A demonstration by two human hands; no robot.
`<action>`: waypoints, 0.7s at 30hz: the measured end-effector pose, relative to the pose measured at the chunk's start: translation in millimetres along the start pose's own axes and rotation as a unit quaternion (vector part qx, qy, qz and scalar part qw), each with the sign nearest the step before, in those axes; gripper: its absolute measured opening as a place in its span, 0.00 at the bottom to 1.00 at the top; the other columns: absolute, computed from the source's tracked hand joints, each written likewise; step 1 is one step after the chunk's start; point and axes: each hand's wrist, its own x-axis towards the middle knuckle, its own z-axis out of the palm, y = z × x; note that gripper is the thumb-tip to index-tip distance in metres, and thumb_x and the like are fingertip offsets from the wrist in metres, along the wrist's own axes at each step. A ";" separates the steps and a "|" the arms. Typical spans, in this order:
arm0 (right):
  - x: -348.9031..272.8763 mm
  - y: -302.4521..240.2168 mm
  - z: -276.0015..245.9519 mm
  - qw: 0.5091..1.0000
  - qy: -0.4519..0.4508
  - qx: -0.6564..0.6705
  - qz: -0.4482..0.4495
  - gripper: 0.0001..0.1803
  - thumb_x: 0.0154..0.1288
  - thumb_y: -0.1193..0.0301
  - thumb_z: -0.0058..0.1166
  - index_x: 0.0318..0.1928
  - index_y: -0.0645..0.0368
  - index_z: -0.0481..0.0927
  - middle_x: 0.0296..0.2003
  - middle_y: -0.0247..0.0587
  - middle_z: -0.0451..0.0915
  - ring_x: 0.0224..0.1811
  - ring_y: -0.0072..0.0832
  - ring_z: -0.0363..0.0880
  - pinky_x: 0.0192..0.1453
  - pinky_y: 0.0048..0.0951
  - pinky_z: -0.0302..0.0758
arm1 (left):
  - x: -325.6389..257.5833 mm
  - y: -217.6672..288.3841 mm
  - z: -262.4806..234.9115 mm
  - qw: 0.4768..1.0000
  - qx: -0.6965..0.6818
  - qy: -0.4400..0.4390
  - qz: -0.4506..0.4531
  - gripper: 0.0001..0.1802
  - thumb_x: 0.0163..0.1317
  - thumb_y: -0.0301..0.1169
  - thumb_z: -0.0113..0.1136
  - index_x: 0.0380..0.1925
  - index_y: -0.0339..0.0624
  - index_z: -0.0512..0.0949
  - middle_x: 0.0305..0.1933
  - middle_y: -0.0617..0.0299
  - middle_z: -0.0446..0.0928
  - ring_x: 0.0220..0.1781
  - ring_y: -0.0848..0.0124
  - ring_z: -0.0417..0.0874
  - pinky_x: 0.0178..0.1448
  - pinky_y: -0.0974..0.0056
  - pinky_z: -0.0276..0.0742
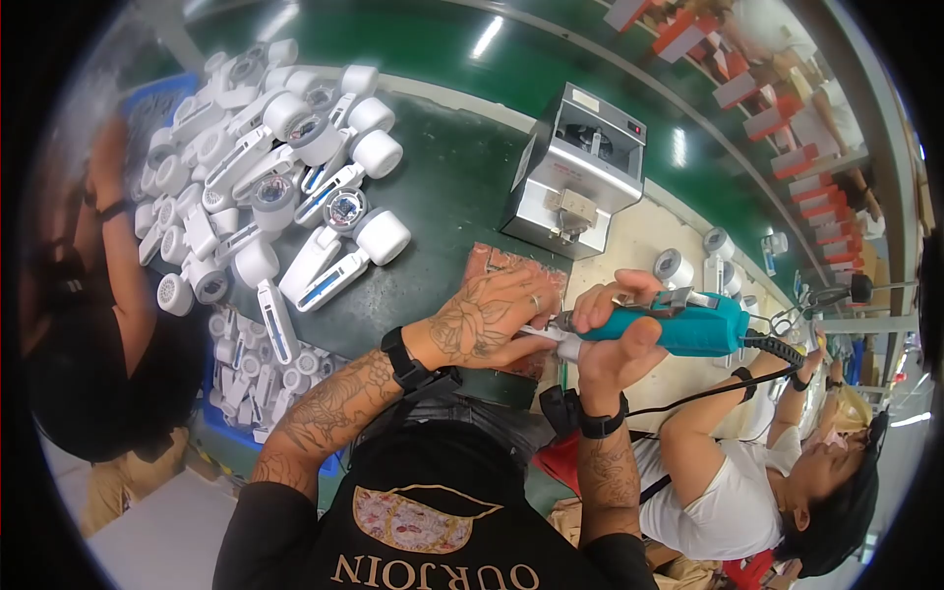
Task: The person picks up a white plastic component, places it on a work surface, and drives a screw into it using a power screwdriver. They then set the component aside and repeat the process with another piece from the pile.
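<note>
My left hand (492, 317) is closed over a white plastic part (562, 342), pressing it onto a worn reddish mat (501, 264) on the bench. Most of the part is hidden under my fingers. In my right hand (621, 359) lies a teal electric screwdriver (678, 326), held level with its tip pointing left at the part. The fingers and thumb close around its front end, and a coiled black cord (777, 346) trails from its back. Whether the tip touches the part cannot be seen.
A silver box-shaped machine (575, 177) stands beyond the mat. Piled at left are white round-headed devices (315, 138), some with circuit boards exposed, above a blue crate (231, 418) of more. Co-workers sit at left (108, 295) and right (728, 482). More white devices (674, 265) stand at right.
</note>
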 end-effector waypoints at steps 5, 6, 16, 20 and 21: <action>-0.3 -0.9 2.6 0.998 -0.011 -0.060 -0.015 0.41 0.61 0.35 0.56 0.48 0.66 0.71 0.19 0.34 0.67 0.19 0.24 0.67 0.23 0.26 0.67 | 2.3 0.9 -6.3 0.999 -0.018 -0.030 0.014 0.17 0.60 0.42 0.65 0.35 0.40 0.74 0.42 0.51 0.77 0.53 0.46 0.76 0.63 0.51 0.72; -1.2 -0.8 1.7 0.998 -0.011 -0.059 -0.016 0.41 0.61 0.36 0.56 0.48 0.65 0.71 0.19 0.34 0.67 0.19 0.24 0.67 0.23 0.26 0.67 | 1.9 0.5 -4.6 0.999 -0.018 -0.031 0.014 0.17 0.60 0.42 0.65 0.35 0.40 0.74 0.42 0.51 0.77 0.53 0.46 0.76 0.63 0.51 0.72; -4.4 -1.7 0.0 0.998 -0.012 -0.052 -0.016 0.40 0.61 0.36 0.56 0.49 0.66 0.70 0.19 0.35 0.67 0.18 0.24 0.67 0.23 0.27 0.68 | -1.6 1.6 -1.0 1.000 0.000 -0.020 -0.007 0.18 0.60 0.43 0.65 0.39 0.42 0.75 0.43 0.54 0.77 0.49 0.51 0.77 0.53 0.53 0.74; -1.1 -2.6 -1.4 0.998 -0.023 -0.050 -0.018 0.41 0.62 0.36 0.56 0.49 0.66 0.70 0.19 0.35 0.67 0.17 0.24 0.67 0.23 0.28 0.68 | -0.1 6.8 -3.4 0.999 0.039 0.000 -0.023 0.20 0.60 0.44 0.65 0.45 0.42 0.77 0.47 0.54 0.78 0.54 0.50 0.77 0.57 0.53 0.73; -0.6 -2.8 -1.2 0.998 -0.024 -0.049 -0.015 0.41 0.62 0.36 0.55 0.49 0.67 0.70 0.19 0.35 0.67 0.18 0.25 0.67 0.24 0.28 0.68 | -0.1 5.9 -2.0 0.999 0.038 -0.001 -0.022 0.20 0.60 0.44 0.65 0.45 0.42 0.77 0.47 0.54 0.78 0.54 0.50 0.77 0.57 0.53 0.73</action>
